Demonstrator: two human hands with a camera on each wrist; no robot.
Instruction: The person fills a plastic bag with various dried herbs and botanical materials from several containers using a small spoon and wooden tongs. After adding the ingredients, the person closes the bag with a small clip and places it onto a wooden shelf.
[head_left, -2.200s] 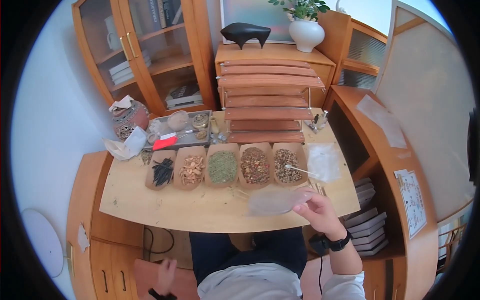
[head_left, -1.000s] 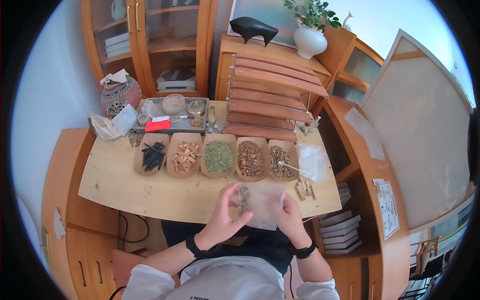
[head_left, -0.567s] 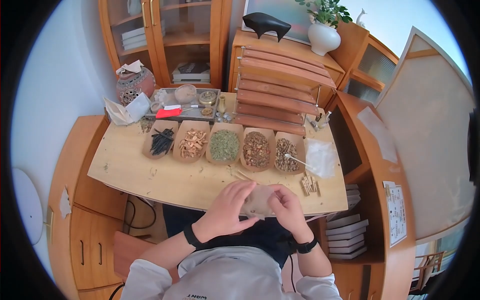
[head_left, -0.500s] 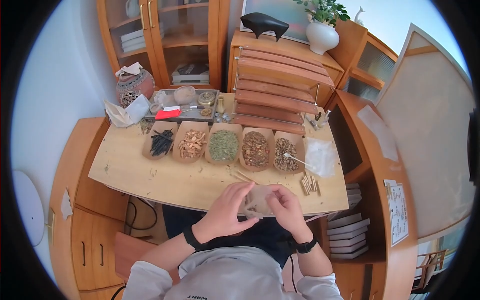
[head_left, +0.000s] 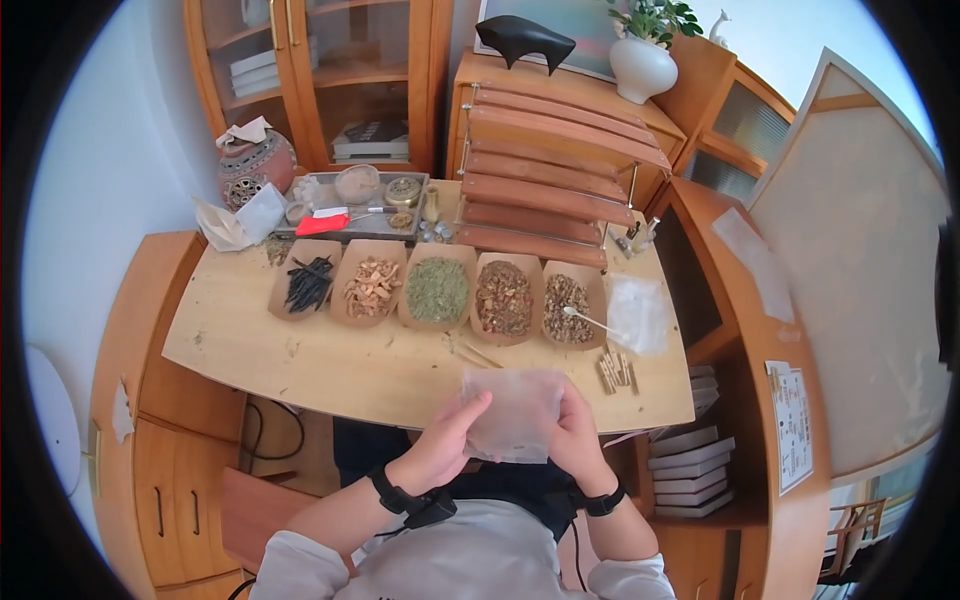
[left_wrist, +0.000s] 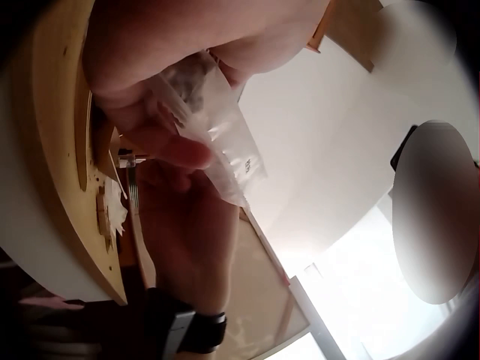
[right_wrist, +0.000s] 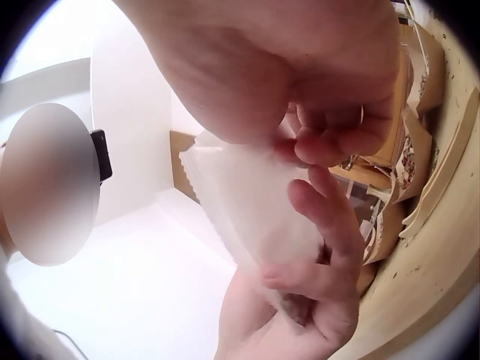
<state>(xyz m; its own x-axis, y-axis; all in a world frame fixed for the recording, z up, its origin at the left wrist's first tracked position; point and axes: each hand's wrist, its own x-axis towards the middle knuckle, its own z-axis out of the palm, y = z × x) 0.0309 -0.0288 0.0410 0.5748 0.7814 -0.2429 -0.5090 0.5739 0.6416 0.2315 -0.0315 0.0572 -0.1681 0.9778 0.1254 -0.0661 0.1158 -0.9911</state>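
Note:
Both hands hold a translucent bag (head_left: pixel 513 420) in front of the body, over the table's near edge in the head view. My left hand (head_left: pixel 440 448) grips its left side, thumb on the near face. At the right side, my right hand (head_left: pixel 577 432) pinches the edge. Seen from the right wrist, the left fingers (right_wrist: pixel 319 277) curl round the bag (right_wrist: pixel 247 202), and dark bits show through its lower end. The left wrist view shows small dark print on the bag (left_wrist: pixel 232 142) and a serrated edge.
Paper trays of dark sticks, wood chips, green herb (head_left: pixel 437 290) and brown mixes line the table (head_left: pixel 330 370). A white spoon (head_left: pixel 590 320) lies in the rightmost. Nearby are clear bags (head_left: pixel 637 315), clothespins (head_left: pixel 618 370) and wooden sticks (head_left: pixel 482 356). Behind stand a slatted rack (head_left: pixel 550 190) and grey tray (head_left: pixel 375 228).
First the right hand alone held the bag while the left hung low. The left hand came up to it; the bag, bunched between the hands half a second ago, is now spread flat.

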